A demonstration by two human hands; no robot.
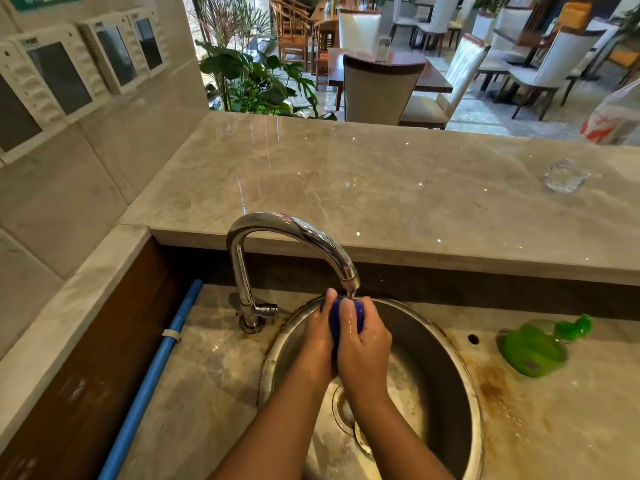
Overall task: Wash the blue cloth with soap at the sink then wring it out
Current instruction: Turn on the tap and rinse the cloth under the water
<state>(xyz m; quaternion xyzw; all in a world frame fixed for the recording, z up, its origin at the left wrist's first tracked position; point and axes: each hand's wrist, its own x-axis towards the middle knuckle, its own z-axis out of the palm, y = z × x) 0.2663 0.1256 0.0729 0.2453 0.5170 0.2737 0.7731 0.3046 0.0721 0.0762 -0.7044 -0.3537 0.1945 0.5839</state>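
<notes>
The blue cloth (335,318) is bunched into a small wad between both my hands, right under the chrome tap's spout (348,277). My left hand (317,336) wraps the wad from the left and my right hand (363,344) grips it from the right, fingers curled over its top. Both hands look wet and are held over the round steel sink (446,341). A thin stream of water seems to run from the spout onto the cloth. A green soap bottle (533,348) lies on its side on the counter to the right of the sink.
A blue pipe (156,368) runs along the counter left of the tap. Behind the sink a raised marble ledge (346,188) carries a clear glass (566,174) at the right. Rust stains ring the sink's rim. Chairs and plants stand beyond.
</notes>
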